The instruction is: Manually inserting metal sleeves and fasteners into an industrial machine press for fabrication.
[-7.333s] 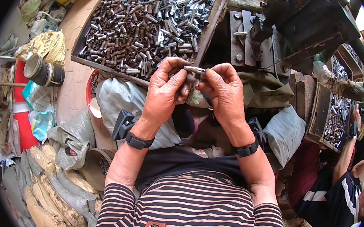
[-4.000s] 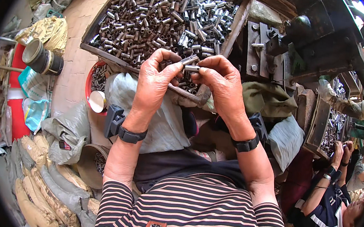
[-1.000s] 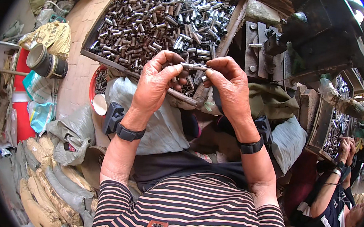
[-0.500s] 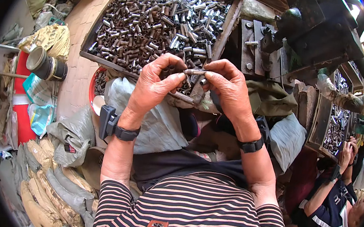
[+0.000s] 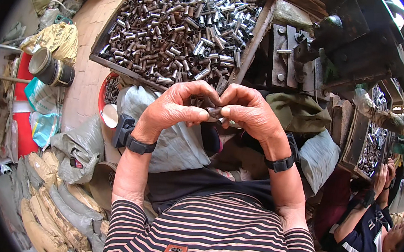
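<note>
My left hand [image 5: 177, 105] and my right hand [image 5: 253, 112] meet at the near edge of a wooden tray [image 5: 136, 75]. Both are closed, thumbs and fingertips pinching around a short metal tube [image 5: 215, 112] mostly hidden by the fingers. More small tubes [image 5: 195, 99] show within the curled fingers of the left hand. Whether one tube sits inside another cannot be made out. Just beyond my hands, the tray holds a heap of short metal tubes [image 5: 171, 32], brownish on the left and shiny silver on the right.
A dark metal machine [image 5: 358, 39] with bolted plates stands to the right of the tray. Left of my arm are a red tub [image 5: 102, 98] and a grey plastic bag [image 5: 77, 156]. Several filled sacks [image 5: 54, 218] lie lower left. At far right another person's hands [image 5: 384, 175] work beside a second tray.
Both hands have drawn slightly nearer my body and closer together. The tube that was stretched level between my fingertips is now largely covered by them.
</note>
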Motion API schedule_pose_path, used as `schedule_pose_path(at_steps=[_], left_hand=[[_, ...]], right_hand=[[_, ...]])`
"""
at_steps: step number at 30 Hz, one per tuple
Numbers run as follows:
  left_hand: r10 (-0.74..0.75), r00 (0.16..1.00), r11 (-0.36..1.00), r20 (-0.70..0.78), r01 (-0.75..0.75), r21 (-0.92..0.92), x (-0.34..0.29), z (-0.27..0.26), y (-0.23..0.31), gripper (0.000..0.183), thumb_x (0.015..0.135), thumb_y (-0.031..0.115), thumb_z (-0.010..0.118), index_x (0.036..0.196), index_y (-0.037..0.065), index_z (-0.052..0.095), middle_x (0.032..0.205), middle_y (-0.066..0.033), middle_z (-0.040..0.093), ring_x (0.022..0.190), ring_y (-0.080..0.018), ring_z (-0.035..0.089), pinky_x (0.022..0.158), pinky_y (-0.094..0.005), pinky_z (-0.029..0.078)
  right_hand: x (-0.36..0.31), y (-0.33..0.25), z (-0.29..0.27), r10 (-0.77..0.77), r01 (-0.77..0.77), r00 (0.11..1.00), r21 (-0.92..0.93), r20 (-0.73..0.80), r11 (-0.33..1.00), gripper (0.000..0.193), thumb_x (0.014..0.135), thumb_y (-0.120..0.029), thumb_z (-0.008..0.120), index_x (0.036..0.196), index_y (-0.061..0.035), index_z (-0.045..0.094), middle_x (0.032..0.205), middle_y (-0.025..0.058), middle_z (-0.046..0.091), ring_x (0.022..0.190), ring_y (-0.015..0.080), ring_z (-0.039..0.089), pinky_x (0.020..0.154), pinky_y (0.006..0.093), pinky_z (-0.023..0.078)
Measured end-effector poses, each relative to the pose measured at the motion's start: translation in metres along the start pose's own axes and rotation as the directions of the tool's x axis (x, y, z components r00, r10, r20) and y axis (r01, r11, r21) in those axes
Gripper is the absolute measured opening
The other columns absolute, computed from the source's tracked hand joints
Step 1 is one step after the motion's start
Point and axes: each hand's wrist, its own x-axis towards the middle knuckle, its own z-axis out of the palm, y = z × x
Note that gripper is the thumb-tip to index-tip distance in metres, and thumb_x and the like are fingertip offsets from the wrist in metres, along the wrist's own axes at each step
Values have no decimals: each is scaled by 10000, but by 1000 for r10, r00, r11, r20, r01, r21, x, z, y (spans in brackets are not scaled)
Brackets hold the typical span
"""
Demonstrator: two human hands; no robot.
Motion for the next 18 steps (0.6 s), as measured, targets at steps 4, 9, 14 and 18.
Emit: schedule_pose_path(at_steps=[4, 9, 14, 18], left_hand=[[170, 967, 983, -189, -179, -31, 7, 0, -11, 168, 901, 87, 580, 1053, 28, 617, 794, 3, 617, 598, -31, 515, 512, -177, 416], [189, 898, 937, -397, -286, -202, 17, -11, -4, 208, 972, 245, 491, 1027, 58, 563, 945, -53, 643, 840, -134, 641, 676, -254, 544], [202, 831, 944, -518, -307, -124, 20, -43, 8, 197, 974, 172, 474, 1123, 69, 549, 1001, -64, 635, 872, -151, 645, 647, -241, 550], [265, 783, 944, -563, -93, 316, 34, -49, 22, 151, 928, 104, 534, 1055, 53, 599, 910, -22, 636, 775, -88, 625, 593, -186, 509]], right_hand=[[7, -3, 5, -46, 43, 994, -35, -101, 998, 152, 837, -70, 673, 961, -4, 613, 815, 41, 637, 695, 103, 611, 651, 243, 516], [18, 2, -9, -160, 140, 963, -104, -219, 985, 151, 849, -88, 669, 964, 0, 628, 833, 37, 643, 707, 100, 611, 663, 238, 512], [18, 7, -13, -188, 141, 956, -207, -227, 968, 157, 863, -73, 643, 1000, 2, 634, 894, 59, 647, 732, 118, 630, 671, 250, 527], [16, 2, -9, -175, 126, 946, -188, -272, 974, 159, 871, -66, 627, 1013, 3, 632, 892, 55, 641, 737, 118, 635, 675, 255, 532]])
